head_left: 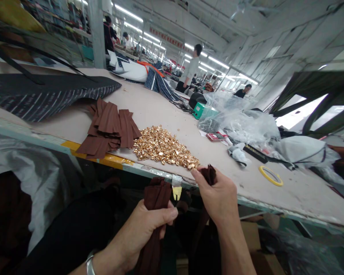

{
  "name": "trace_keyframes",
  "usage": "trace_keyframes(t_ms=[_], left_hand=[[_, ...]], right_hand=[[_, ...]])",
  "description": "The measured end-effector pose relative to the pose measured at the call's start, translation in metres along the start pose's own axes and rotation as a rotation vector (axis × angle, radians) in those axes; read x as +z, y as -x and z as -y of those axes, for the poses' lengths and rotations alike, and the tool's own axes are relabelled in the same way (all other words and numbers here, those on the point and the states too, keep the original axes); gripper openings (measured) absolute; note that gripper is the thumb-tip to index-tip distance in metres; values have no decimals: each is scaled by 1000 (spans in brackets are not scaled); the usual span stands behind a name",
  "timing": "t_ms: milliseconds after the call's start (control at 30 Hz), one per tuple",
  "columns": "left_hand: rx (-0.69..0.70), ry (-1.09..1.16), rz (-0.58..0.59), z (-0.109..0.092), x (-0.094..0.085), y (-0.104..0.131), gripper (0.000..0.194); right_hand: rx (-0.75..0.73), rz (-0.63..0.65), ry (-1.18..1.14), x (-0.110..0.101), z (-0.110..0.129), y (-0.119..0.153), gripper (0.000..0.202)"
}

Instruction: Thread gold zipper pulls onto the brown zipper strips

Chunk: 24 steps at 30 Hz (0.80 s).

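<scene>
My left hand [149, 221] is closed round a bundle of dark brown fabric strips [156, 194] just below the table edge. A brown strip [209, 175] is bunched in my curled right hand [218, 193], and brown material hangs beneath it. The thumb and forefinger of that hand meet at the near right end of a heap of small shiny gold metal pieces [163, 147]; whether a piece is pinched between them I cannot make out. Left of the heap lies a stack of brown strips [111, 128]. Between my hands, a small yellow-tipped fitting [177, 187] sticks out from the table edge.
On the table [189, 126] are a yellow tape roll [271, 175], a green box [200, 110], clear plastic bags [243, 118] and a black striped sheet [54, 91]. White sacking [43, 183] hangs at the lower left. Several people work farther back, one standing [191, 68].
</scene>
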<state>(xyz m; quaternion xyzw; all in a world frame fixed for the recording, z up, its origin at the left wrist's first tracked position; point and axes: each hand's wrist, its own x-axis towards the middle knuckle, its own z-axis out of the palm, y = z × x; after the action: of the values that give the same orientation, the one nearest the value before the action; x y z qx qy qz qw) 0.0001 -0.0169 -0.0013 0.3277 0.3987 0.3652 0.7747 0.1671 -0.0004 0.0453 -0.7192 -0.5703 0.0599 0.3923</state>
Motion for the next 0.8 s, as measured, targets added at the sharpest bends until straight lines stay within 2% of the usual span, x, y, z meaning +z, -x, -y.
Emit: trace_keyframes(t_ms=[100,200,300,433,600,800], left_hand=[[-3,-29,-17,-1,1,1,17],[5,-39,-12,-1,-1,1,16],[4,-46,1,-2,-5,0,15],[-5,-57,27,-2,-9,0,14],[-6,-59,19,-1,-8,2,12],[5,-47,3,-2,-5,3,12]], right_hand=[[-100,10,380,11,11,-12,29],[-136,16,574,22,14,-17,26],[-156,19,555,23,12,-16,23],[-180,82,409,11,2,-9,31],[-262,91,488,-3,-7,-1,28],[-308,135,469,-3,-6,-2,23]])
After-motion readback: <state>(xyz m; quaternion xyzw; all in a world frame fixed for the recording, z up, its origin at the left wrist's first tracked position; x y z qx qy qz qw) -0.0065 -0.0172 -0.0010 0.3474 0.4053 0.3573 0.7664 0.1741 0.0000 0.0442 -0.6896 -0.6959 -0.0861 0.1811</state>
